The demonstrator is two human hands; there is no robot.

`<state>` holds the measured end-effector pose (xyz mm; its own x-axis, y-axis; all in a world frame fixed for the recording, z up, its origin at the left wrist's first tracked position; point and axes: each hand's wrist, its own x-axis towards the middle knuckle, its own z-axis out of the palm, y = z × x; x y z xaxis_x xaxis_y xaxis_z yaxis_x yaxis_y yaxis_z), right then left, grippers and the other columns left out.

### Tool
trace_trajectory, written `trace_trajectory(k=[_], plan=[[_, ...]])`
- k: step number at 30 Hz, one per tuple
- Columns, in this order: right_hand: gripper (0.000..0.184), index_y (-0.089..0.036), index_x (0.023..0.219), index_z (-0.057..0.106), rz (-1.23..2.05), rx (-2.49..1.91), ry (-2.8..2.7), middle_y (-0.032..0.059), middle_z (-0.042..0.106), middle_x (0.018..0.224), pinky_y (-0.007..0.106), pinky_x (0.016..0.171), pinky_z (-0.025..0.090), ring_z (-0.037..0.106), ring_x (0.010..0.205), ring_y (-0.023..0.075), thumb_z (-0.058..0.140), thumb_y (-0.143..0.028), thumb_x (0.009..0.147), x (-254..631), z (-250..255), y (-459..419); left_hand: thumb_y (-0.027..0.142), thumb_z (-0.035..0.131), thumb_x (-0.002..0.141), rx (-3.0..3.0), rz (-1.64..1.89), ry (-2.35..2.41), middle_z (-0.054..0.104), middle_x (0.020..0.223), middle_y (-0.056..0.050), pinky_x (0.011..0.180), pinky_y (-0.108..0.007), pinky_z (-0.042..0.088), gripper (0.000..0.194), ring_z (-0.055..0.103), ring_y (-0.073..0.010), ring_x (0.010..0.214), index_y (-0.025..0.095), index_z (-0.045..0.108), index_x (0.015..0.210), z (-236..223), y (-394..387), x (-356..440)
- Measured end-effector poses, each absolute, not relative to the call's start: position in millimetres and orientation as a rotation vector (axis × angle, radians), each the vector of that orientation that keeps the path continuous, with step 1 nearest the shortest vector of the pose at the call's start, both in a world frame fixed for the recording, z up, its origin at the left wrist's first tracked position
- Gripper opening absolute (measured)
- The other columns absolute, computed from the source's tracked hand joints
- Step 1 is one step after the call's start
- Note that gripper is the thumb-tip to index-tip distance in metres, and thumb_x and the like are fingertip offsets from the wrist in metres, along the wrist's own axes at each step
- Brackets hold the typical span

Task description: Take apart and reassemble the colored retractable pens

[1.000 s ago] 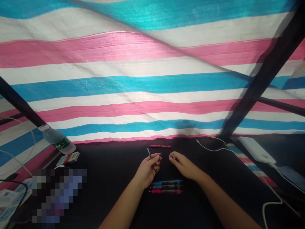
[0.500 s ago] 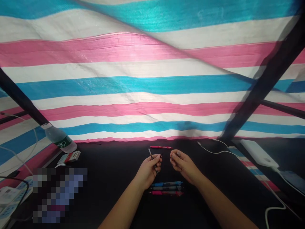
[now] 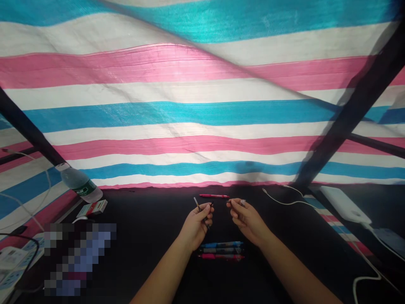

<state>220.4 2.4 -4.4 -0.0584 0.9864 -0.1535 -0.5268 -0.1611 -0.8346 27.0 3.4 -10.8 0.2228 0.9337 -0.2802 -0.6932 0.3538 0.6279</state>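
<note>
My left hand is closed around a thin pen refill, its pale end sticking up above the thumb. A small dark piece shows at the same hand's fingertips. Facing it across a short gap, my right hand pinches a small pen part, dark at the tip and clear behind; the fingers hide most of it. Just beyond both hands lies a red pen. Nearer to me, a blue pen, a dark pen and a pinkish-red pen lie side by side.
On the black table, a bottle leans at the back left beside a small box. A blurred-out item and a power strip are at left. A white power bank and cables are at right.
My right hand has turned, so the pen part now points toward the left hand with its clear end showing behind. My left hand has shifted slightly left with the refill.
</note>
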Motion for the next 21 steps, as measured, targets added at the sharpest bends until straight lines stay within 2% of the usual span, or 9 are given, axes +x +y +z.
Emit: trace_trajectory(k=[3,10,18,21], plan=[[0.032,-0.019,0.087,0.076,1.597,-0.887,-0.595,0.0066,0.072,0.089,0.018,0.035,0.016,0.049,0.055,0.0095,0.095,-0.035,0.067,223.1,-9.5,6.2,0.019,0.094,0.071,0.405,1.196,0.688,0.067,0.085,-0.008,0.048,-0.013,0.038,0.031,0.053,-0.0056,0.063,0.006,0.077,0.093,-11.7,4.6,26.2],[0.031,-0.019,0.085,0.077,1.676,-0.824,-0.486,0.0036,0.071,0.087,0.013,0.034,0.019,0.046,0.054,0.0058,0.097,-0.033,0.065,226.4,-17.7,11.2,0.018,0.091,0.075,0.391,1.197,0.697,0.066,0.085,-0.008,0.048,-0.013,0.038,0.024,0.051,-0.0055,0.062,0.007,0.077,0.092,-9.9,5.0,26.1],[0.03,-0.02,0.087,0.076,1.643,-0.841,-0.561,0.0052,0.071,0.087,0.018,0.034,0.017,0.046,0.053,0.0085,0.094,-0.036,0.069,226.2,-14.9,10.2,0.022,0.095,0.069,0.426,1.186,0.706,0.068,0.086,-0.008,0.049,-0.013,0.037,0.034,0.052,-0.0052,0.063,0.006,0.077,0.093,-9.9,4.9,25.8],[0.033,-0.019,0.087,0.076,1.548,-0.877,-0.668,0.0046,0.069,0.084,0.019,0.038,0.014,0.041,0.051,0.0075,0.093,-0.041,0.07,223.4,-12.4,7.3,0.028,0.096,0.067,0.542,1.221,0.78,0.07,0.085,-0.01,0.046,-0.015,0.03,0.037,0.052,-0.0066,0.062,0.008,0.078,0.093,-8.0,3.6,26.9]])
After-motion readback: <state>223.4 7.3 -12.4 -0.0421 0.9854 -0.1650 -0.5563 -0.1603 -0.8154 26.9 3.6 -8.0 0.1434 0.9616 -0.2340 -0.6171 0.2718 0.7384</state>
